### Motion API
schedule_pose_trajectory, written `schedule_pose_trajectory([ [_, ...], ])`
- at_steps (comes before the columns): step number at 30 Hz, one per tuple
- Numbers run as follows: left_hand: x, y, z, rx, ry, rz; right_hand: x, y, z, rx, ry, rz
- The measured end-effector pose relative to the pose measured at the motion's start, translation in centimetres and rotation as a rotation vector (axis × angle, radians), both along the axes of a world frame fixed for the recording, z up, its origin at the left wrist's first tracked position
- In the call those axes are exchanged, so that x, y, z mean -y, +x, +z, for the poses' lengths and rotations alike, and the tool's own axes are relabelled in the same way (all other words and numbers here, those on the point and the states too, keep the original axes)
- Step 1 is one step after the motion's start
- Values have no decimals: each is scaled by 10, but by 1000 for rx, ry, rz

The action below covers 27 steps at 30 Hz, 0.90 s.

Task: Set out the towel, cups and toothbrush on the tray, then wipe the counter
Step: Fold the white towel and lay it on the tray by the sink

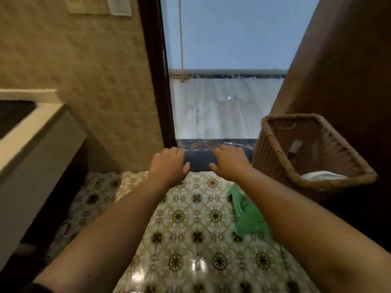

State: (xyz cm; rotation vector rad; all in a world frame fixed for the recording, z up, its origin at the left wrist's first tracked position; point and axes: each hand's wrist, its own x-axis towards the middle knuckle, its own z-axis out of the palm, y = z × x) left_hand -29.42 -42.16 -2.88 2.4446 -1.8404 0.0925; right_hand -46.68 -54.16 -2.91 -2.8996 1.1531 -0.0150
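A person's 2 bare hands, left hand (168, 163) and right hand (229, 160), grip the ends of a dark blue rolled cloth towel (198, 161), fingers curled over it, above a dark marble threshold (237, 143). It could unroll onto the glossy patterned floor tiles (190, 229) if either grip slackens. A woven wicker basket (330, 166) stands right.

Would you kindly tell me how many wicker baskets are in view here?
1. The wicker basket stands on the floor at the right, beside the doorway, with something white inside. Others may be hidden out of frame.
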Motion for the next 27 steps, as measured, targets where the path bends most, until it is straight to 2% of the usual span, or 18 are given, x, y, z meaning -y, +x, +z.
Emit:
schedule_pose_trajectory([
  [8, 112, -209, -8, -21, -46, -178, 70, -227, 16, -20, -53, -209],
  [13, 160, -291, -15, -84, -59, -235, 111, -314, 15, -51, 22, -323],
  [19, 219, -321, -39, -182, -66, -199, 161, -355, -3, -23, 41, -366],
  [24, 274, -308, -66, -196, -73, -134, 217, -348, -24, -62, 97, -382],
  [27, 302, -296, -79, -275, -50, -60, 254, -334, -42, -76, 176, -356],
])
